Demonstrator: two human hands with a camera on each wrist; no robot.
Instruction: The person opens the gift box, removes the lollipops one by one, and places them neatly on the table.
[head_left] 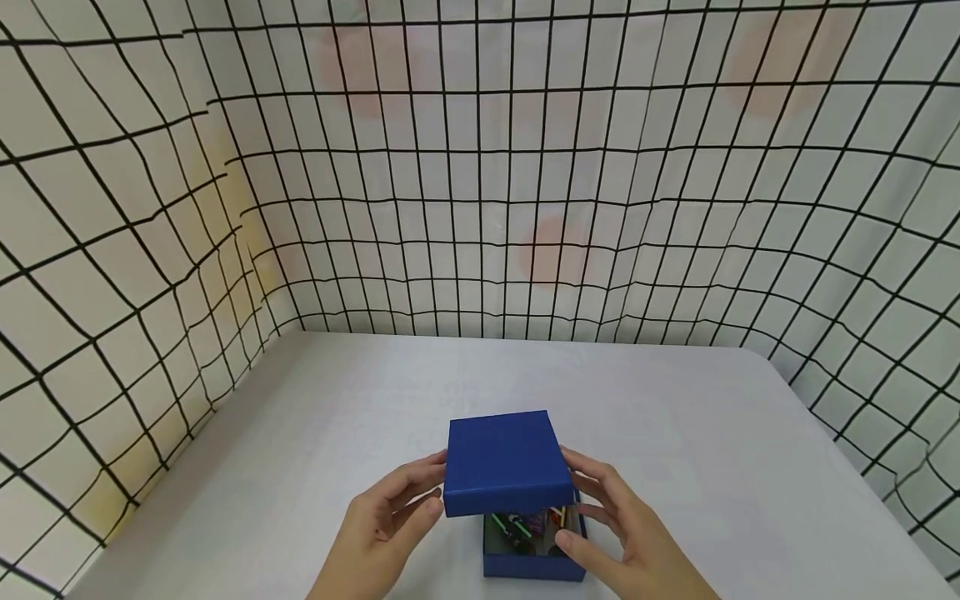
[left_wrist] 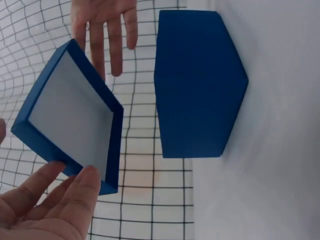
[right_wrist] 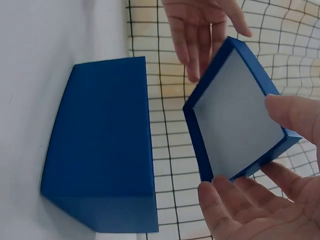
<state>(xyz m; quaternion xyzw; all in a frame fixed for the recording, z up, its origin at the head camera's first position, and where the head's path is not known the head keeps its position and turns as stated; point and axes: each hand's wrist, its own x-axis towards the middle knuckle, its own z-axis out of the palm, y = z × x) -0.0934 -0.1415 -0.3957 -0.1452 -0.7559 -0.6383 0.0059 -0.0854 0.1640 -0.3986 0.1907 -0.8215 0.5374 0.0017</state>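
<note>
A blue box lid (head_left: 504, 462), pale inside (left_wrist: 75, 107), is raised over an open blue box (head_left: 534, 568) and tilted. My left hand (head_left: 390, 517) holds the lid's left side, its fingertips at the rim (left_wrist: 55, 172). On the opposite side, my right hand (head_left: 626, 525) holds the lid with fingers along its edge, and the thumb (right_wrist: 287, 112) overlaps the rim in the right wrist view. Inside the box lie several small things, among them green sticks (head_left: 517, 525) and dark pieces; the lid hides the rear of the box.
The box stands on a white table (head_left: 360, 392) near its front edge. Around the back and sides rise pale walls (head_left: 465, 183) with a black grid and faint coloured spots.
</note>
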